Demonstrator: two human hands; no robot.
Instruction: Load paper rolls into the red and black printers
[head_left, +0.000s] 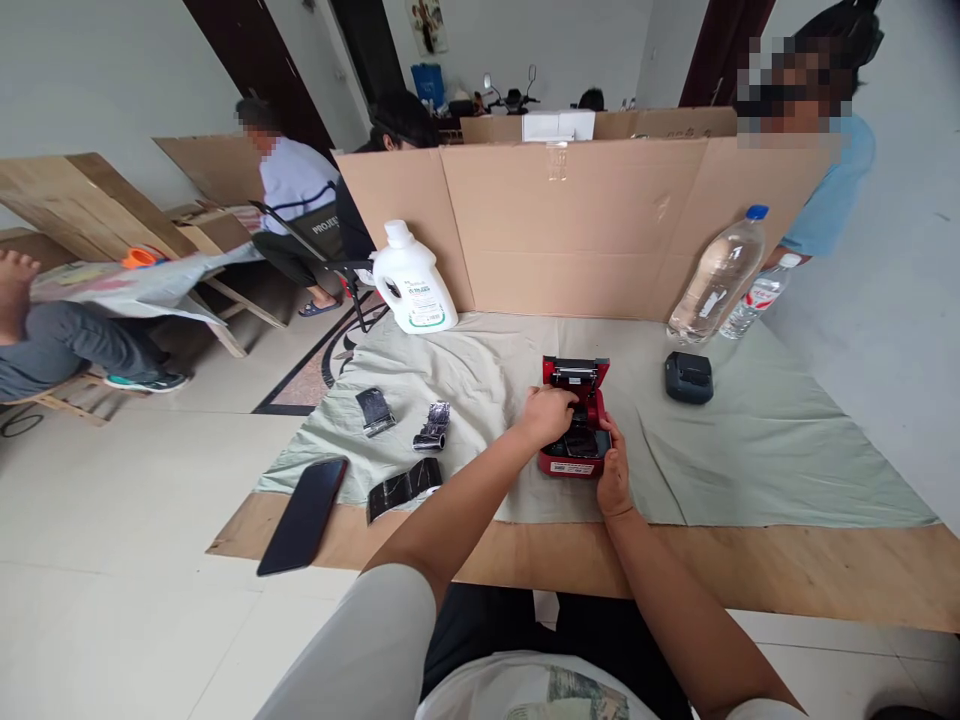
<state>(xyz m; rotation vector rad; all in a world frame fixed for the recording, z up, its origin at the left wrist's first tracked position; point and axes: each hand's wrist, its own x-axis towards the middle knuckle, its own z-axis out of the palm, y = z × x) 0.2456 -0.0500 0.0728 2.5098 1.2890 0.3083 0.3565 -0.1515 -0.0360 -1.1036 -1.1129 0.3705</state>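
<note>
A small red printer (592,408) with its lid flipped open sits on the pale green cloth (765,440) in front of me. My left hand (547,413) reaches over its open black compartment, fingers curled into it. My right hand (615,472) grips the printer's near right corner and steadies it. What the left fingers touch inside is hidden.
Left of the printer lie a black phone (304,514), a black strip (403,487) and two small black rolls (432,427) (374,410). A white jug (413,280), two clear bottles (718,275) (759,295), a black device (688,377) and a cardboard screen (585,225) stand behind. People sit around.
</note>
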